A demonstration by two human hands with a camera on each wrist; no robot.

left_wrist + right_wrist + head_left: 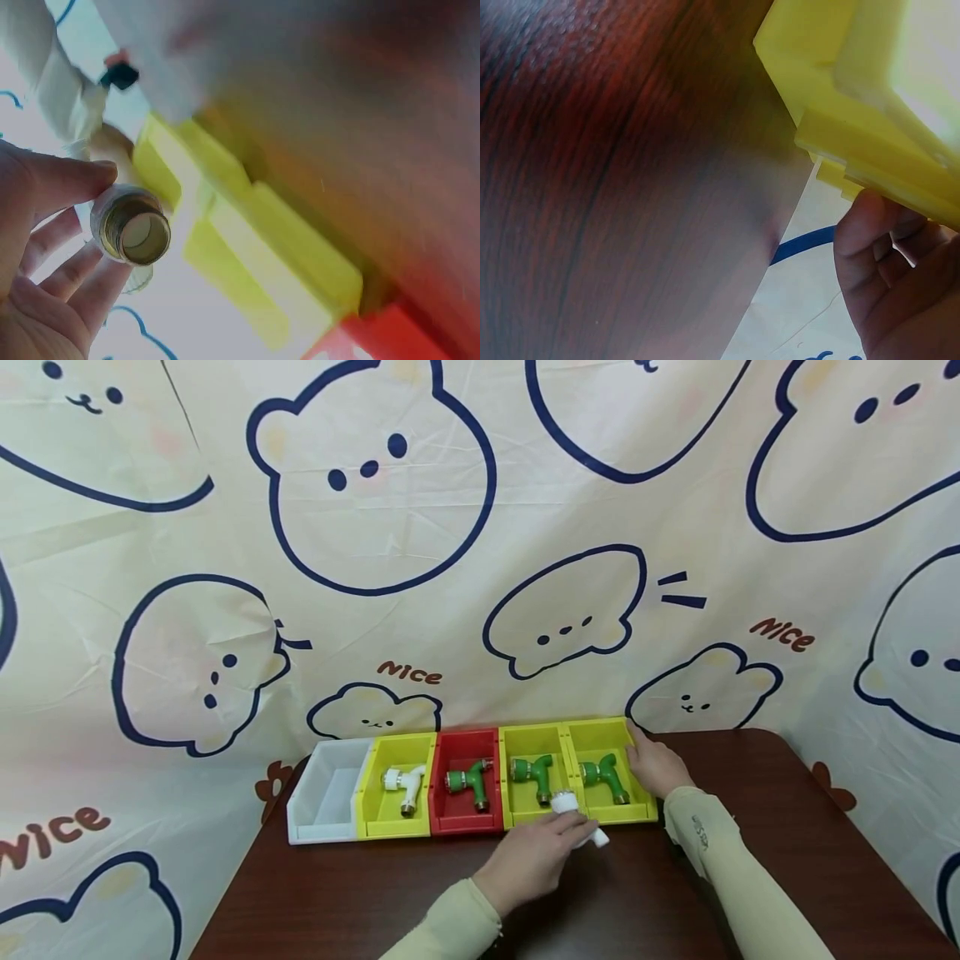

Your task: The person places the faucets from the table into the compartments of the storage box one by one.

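Note:
My left hand (528, 860) holds a white faucet (567, 803) in front of the right-hand yellow bins. In the left wrist view, the thumb and fingers grip its white body, and its brass threaded end (144, 238) faces the camera. At the far right of the row, my right hand (660, 766) grips the side rim of the end yellow bin (643, 810); the right wrist view has the thumb (866, 217) against that rim. A green faucet (604, 777) lies inside this bin, and another green faucet (534, 777) is in the yellow bin beside it.
Further left in the row are a red bin (465, 825) with a green faucet (470, 781), a yellow bin (392, 828) with a white faucet (408, 787), and a white bin (322, 833) at the end. They stand on a dark wooden table (337, 902), before a printed cloth (375, 635).

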